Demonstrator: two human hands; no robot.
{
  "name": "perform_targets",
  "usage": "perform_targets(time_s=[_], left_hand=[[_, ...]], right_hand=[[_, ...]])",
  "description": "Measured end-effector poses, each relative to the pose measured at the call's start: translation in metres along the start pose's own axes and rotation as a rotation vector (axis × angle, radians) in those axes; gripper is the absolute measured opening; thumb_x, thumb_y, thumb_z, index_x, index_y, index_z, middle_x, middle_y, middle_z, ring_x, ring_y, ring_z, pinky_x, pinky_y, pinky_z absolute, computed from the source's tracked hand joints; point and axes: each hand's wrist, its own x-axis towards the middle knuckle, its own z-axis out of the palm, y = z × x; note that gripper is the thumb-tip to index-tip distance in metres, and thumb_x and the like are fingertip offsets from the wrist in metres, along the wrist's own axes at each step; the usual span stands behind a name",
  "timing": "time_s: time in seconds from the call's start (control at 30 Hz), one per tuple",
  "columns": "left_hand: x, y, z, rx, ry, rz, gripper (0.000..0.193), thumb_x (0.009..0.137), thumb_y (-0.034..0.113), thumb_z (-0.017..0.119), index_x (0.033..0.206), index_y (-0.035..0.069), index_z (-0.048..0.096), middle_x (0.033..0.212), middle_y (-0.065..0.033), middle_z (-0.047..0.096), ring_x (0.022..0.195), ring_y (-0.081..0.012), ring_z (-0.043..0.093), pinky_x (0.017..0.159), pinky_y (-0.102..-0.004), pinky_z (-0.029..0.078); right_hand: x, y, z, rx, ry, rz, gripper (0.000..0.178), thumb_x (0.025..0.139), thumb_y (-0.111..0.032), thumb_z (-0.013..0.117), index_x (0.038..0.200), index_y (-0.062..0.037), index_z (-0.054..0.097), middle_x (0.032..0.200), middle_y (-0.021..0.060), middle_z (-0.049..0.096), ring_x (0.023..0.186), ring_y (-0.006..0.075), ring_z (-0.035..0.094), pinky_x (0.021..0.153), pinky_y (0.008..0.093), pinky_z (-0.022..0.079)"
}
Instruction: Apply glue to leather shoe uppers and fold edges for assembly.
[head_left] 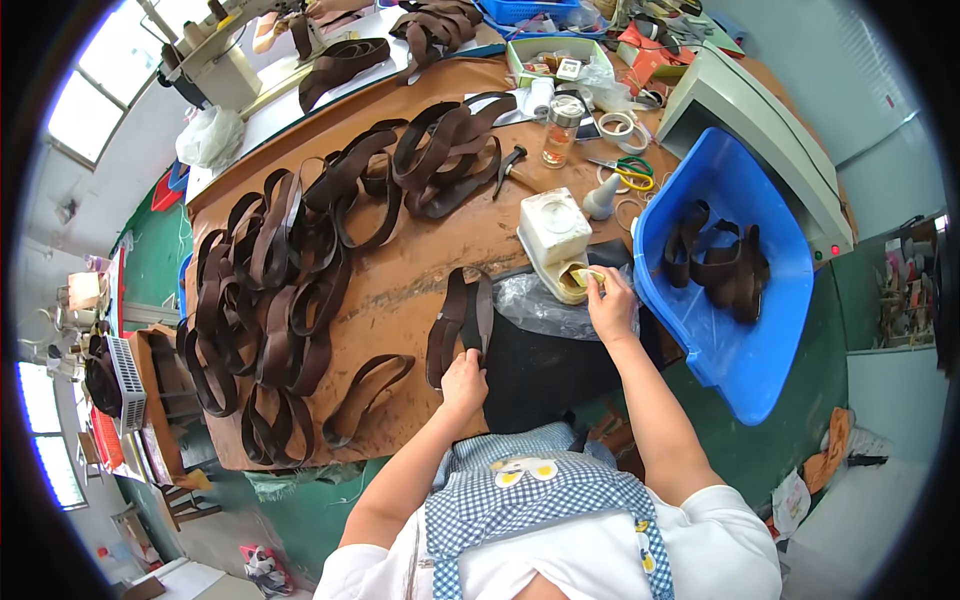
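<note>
My left hand (465,381) is closed on the near end of a dark brown strap loop (446,325), which stands up from the table beside a black sheet (535,375). My right hand (611,305) pinches a small yellow flat piece (583,277) at the mouth of a dirty off-white plastic container (556,228). That container lies on its side, its opening facing me, and the piece's far end is partly inside. Clear plastic film (535,308) lies under it. Many more brown straps (290,300) are heaped on the left of the brown table (400,285).
At the right edge stands a blue bin (730,330) with brown straps in it, next to a beige machine housing (755,120). Beyond the container are a white cone-shaped bottle (602,197), scissors (635,174), a glass jar (561,132), tape rolls (616,126) and a hammer (508,170).
</note>
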Motion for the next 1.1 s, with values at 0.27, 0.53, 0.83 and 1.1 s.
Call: perform_targets(time_s=[0.27,0.53,0.83,1.1], left_hand=[[0.005,0.003,-0.082,-0.769,-0.031,-0.072,0.046,0.092,0.013,0.067,0.132,-0.004,0.051,0.122,-0.0185,0.064,0.109,-0.0223,0.064,0.093,-0.0321,0.049],[-0.001,0.028,-0.120,-1.238,0.059,0.105,0.057,0.094,-0.003,0.060,0.146,0.001,0.037,0.136,-0.0076,0.054,0.125,-0.0154,0.050,0.107,-0.0301,0.038],[-0.005,0.052,-0.141,-1.022,0.143,0.159,0.054,0.097,0.003,0.059,0.146,0.002,0.037,0.134,-0.0071,0.056,0.120,-0.0143,0.052,0.103,-0.0281,0.041],[-0.005,0.058,-0.145,-0.953,0.152,0.167,0.052,0.097,0.002,0.059,0.145,0.002,0.039,0.130,-0.0068,0.057,0.117,-0.0136,0.053,0.101,-0.0283,0.042]], right_hand=[[0.006,-0.007,-0.018,-0.154,0.011,-0.124,0.011,0.090,-0.007,0.061,0.100,-0.0054,0.064,0.096,0.0131,0.067,0.084,0.0366,0.066,0.071,0.0448,0.053],[-0.004,-0.052,-0.042,0.240,-0.031,0.209,0.010,0.095,-0.008,0.059,0.095,0.0015,0.062,0.083,0.0121,0.069,0.062,0.0208,0.067,0.058,0.0327,0.052],[0.004,-0.188,-0.046,0.892,-0.156,0.141,0.013,0.098,-0.005,0.056,0.105,0.0047,0.061,0.091,0.0115,0.068,0.069,0.0151,0.068,0.062,0.0256,0.056],[0.008,-0.208,-0.036,0.549,-0.084,-0.244,0.009,0.094,0.000,0.058,0.102,0.0031,0.063,0.087,0.0105,0.068,0.066,0.0154,0.069,0.058,0.0272,0.055]])
